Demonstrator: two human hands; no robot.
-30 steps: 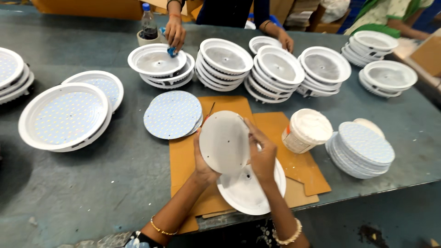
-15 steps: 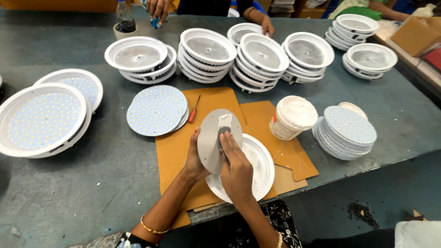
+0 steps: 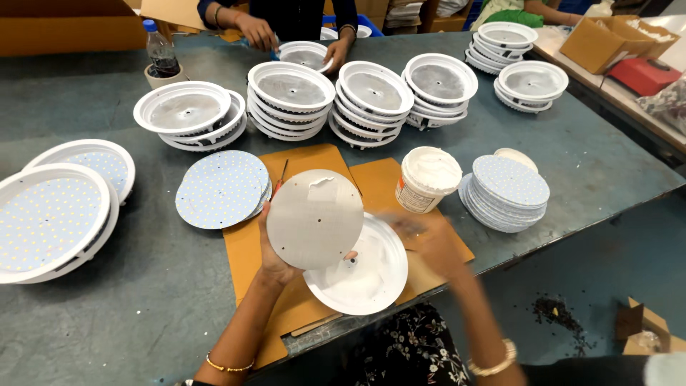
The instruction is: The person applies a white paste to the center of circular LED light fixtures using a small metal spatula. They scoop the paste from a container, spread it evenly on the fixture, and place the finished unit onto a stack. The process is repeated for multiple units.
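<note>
My left hand (image 3: 275,257) holds a round grey-white disc (image 3: 314,218) upright by its lower left edge, its plain back toward me with a white smear near the top. Under it a white round housing (image 3: 364,275) lies on brown cardboard (image 3: 246,250). My right hand (image 3: 429,239) is blurred, hovering right of the housing and just below a white tub of paste (image 3: 427,179); it seems to hold nothing.
A stack of dotted discs (image 3: 506,189) lies right of the tub, more dotted discs (image 3: 223,187) on the left. Stacks of white housings (image 3: 291,96) line the far side. Assembled lights (image 3: 46,218) sit far left. A co-worker's hands (image 3: 259,32) work beside a bottle (image 3: 161,53).
My right hand has come off the disc and swung right toward the tub. The left hand keeps the disc raised. The view has shifted, showing more of the table.
</note>
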